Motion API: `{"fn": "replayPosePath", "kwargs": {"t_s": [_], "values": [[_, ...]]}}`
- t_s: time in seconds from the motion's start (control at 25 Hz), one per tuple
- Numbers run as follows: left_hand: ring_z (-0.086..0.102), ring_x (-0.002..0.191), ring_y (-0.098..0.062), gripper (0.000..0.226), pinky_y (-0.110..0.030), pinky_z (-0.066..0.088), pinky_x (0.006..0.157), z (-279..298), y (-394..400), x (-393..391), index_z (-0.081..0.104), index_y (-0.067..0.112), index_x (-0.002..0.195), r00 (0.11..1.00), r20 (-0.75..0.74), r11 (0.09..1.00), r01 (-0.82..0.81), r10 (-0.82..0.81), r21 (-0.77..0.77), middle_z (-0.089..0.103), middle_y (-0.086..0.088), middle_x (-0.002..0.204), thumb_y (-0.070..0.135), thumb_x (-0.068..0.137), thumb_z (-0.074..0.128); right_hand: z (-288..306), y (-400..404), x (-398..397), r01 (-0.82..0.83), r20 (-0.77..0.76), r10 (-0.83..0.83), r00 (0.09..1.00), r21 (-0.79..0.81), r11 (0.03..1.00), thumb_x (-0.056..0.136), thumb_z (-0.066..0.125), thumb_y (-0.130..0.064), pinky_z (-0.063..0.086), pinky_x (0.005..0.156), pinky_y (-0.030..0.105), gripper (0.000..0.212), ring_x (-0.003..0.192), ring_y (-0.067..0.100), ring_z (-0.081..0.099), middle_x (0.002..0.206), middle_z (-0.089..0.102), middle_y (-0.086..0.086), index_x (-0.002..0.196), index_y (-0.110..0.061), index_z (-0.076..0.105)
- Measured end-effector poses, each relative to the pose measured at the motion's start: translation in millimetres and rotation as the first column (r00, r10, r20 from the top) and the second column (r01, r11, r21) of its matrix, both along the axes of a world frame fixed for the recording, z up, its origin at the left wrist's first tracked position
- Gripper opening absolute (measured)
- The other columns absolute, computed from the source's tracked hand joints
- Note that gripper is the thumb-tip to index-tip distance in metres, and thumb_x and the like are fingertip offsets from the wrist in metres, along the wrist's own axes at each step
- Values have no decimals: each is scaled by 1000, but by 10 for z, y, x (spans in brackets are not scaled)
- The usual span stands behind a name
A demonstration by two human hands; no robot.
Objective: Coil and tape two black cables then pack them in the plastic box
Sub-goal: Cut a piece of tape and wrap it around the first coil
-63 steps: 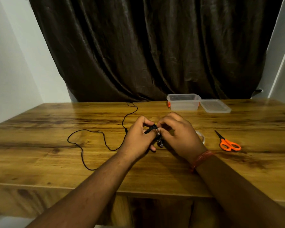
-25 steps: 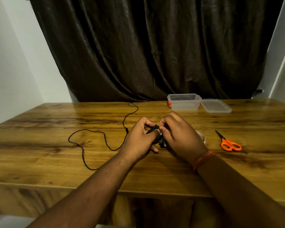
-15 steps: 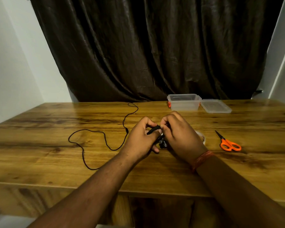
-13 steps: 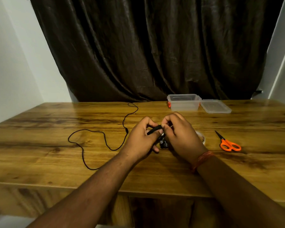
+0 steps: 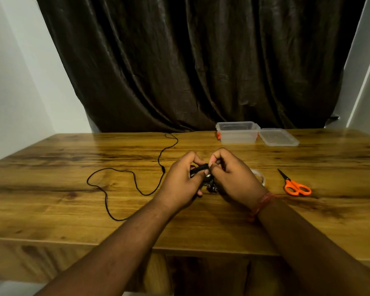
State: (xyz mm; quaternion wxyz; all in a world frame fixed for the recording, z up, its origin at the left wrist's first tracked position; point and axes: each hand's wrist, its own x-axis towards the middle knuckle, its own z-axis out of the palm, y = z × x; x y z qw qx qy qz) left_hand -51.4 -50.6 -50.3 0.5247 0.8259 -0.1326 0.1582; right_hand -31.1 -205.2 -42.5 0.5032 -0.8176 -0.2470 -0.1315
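At the centre of the frame, the left hand and right hand both pinch a small, tight black cable bundle just above a wooden table. A second, thin black cable sprawls loose at left. The clear plastic box stands open at upper right, its lid beside it.

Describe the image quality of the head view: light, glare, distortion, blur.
Head view: dim, warm light; soft sheen on the table near the plastic box; wide-angle bending bows the walls and table edge; the left hand and right hand, closed on the coiled cable, look slightly soft; the scissors stay fairly crisp.
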Motion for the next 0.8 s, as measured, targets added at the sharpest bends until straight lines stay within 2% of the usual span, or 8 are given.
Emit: {"fn": "replayPosePath", "kwargs": {"t_s": [0.08,0.2,0.4,0.52,0.64,0.72,0.76,0.8], "values": [[66,61,-13,13,-35,56,50,-14,-6,9,55,18,101,993,120,994,-30,17,108,59,4,106,12,94,64,-2,1,3,8,14,-8,1000,-19,1000,95,54,-13,40,58,11,4,66,-6,50,80,55,-10,94,-15,56],[55,85,-7,15,-32,50,73,-46,10,64,57,15,98,937,348,949,-146,42,278,57,5,99,7,89,66,-9,-2,13,25,49,-22,999,-73,997,96,52,-14,40,60,11,5,70,-5,49,84,54,-10,94,-18,54],[50,90,-7,17,-26,45,77,-51,10,102,59,14,96,896,436,934,-220,80,282,56,2,99,3,84,65,-26,11,16,45,101,-33,994,-113,993,96,50,-15,40,64,12,7,75,1,48,89,53,-8,95,-21,53],[47,94,-1,20,-11,39,78,-59,26,115,62,17,100,899,422,933,-243,115,264,52,6,105,4,85,65,-45,19,17,43,135,-24,991,-138,989,97,50,-16,38,66,10,5,79,-1,48,91,53,-8,96,-20,53],[47,86,0,21,-9,41,71,-61,26,126,59,20,98,901,418,926,-252,118,281,51,10,100,4,85,64,-57,25,20,51,154,-26,988,-156,986,97,50,-16,37,67,8,5,81,-3,47,91,52,-10,96,-20,52],[57,76,-7,20,-24,54,62,-62,-1,106,55,22,93,935,339,957,-185,101,223,53,10,94,4,86,62,-56,29,20,58,167,-30,985,-166,984,97,51,-16,36,68,6,5,81,-5,47,92,51,-10,97,-20,52],[63,67,-13,19,-34,57,53,-54,-12,88,51,23,91,961,259,976,-139,93,165,56,8,92,6,89,61,-55,30,17,62,176,-31,984,-176,982,97,51,-16,36,68,5,4,82,-5,47,92,51,-10,97,-20,52],[66,58,-18,19,-38,55,45,-49,-17,73,49,23,90,983,166,990,-99,82,98,60,3,90,8,91,60,-53,34,17,66,183,-31,983,-186,980,97,51,-16,35,69,4,4,82,-6,47,93,50,-9,97,-20,52]]}}
